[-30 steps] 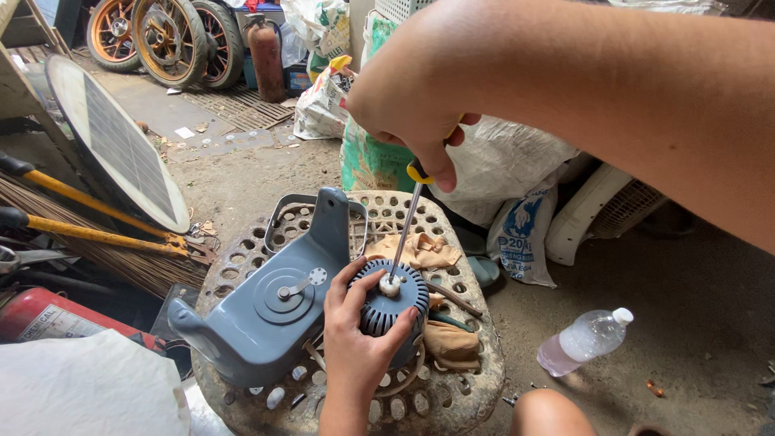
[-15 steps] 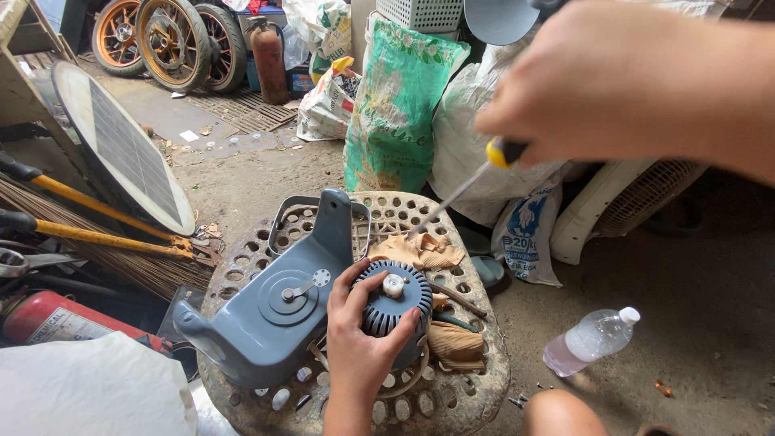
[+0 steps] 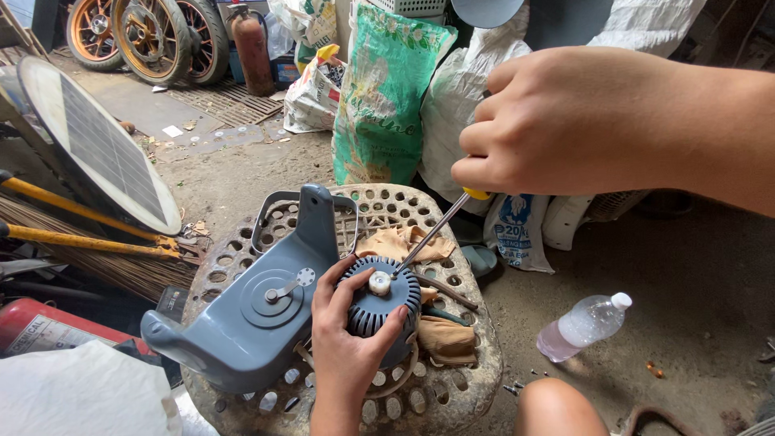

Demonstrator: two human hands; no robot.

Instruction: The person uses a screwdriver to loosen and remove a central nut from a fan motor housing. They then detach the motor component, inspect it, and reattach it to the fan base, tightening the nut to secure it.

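My left hand (image 3: pixel 343 339) wraps around a dark ribbed round motor housing (image 3: pixel 379 311) with a white hub on top, resting on a perforated beige plastic stool (image 3: pixel 452 379). My right hand (image 3: pixel 581 121) grips a yellow-handled screwdriver (image 3: pixel 432 234) held at a slant, its tip just beside the white hub. A grey-blue plastic fan housing (image 3: pixel 262 311) lies on the stool to the left of the motor. Tan rags (image 3: pixel 404 242) lie under and behind the motor.
A plastic water bottle (image 3: pixel 585 327) lies on the dirt floor at right. Green and white sacks (image 3: pixel 387 97) stand behind the stool. A round solar panel (image 3: pixel 97 149), yellow-handled tools (image 3: pixel 89 238), a red extinguisher (image 3: pixel 48 327) and wheels (image 3: pixel 153 36) are at left.
My right hand has lifted the screwdriver off the hub and swung right, then brought the tip back down beside the hub. The left hand has stayed on the motor.
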